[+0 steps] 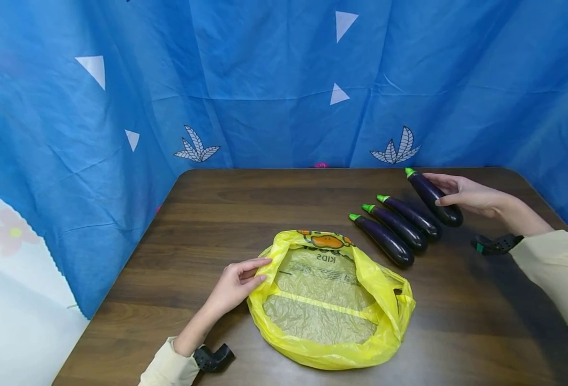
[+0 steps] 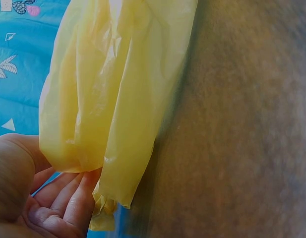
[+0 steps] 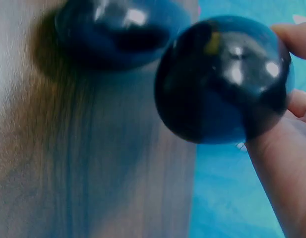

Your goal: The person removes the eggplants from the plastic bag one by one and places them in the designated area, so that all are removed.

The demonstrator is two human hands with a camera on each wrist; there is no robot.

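Note:
A yellow plastic bag [image 1: 332,356] lies on the table with its mouth spread wide, showing its inside. At its left rim my left hand [image 1: 236,284] pinches the plastic between thumb and fingers; the left wrist view shows the bag's folded edge [image 2: 108,99] in that grip. My right hand [image 1: 479,197] holds a dark purple eggplant [image 1: 433,198] with a green stem, thumb on the near side and fingers on the far side. In the right wrist view the held eggplant's rounded end [image 3: 222,84] appears raised off the table.
Three more eggplants lie side by side, slanting, between bag and right hand: the nearest eggplant [image 1: 385,241], a middle eggplant [image 1: 402,229] and a farther eggplant [image 1: 415,217]. The brown wooden table [image 1: 192,230] ends at a blue patterned curtain [image 1: 274,80].

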